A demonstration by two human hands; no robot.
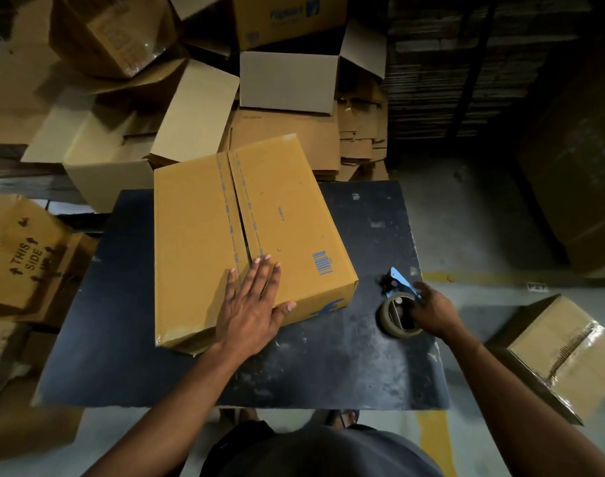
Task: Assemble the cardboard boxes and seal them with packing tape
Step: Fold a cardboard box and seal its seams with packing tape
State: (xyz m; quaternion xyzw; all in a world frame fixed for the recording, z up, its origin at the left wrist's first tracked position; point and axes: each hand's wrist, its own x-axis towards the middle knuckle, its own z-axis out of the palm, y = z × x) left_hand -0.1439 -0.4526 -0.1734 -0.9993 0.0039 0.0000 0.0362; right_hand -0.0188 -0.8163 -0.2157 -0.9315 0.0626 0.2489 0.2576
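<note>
A closed brown cardboard box [280, 208] lies on the dark table [346, 356], its two top flaps meeting along a seam with blue print. My left hand [251, 306] presses flat on the box's near end, fingers straight across the seam and thumb over the near edge. To the right, on the table, sits a tape dispenser [399, 306] with a blue metal frame and a roll of brown tape. My right hand [432, 313] grips the dispenser at its roll, fingers curled into it.
Open and flattened cardboard boxes [198, 111] pile up behind the table. A printed box [22, 259] stands at the left and a taped box [562, 352] on the floor at the right. Stacked flat cartons [466, 70] fill the back right.
</note>
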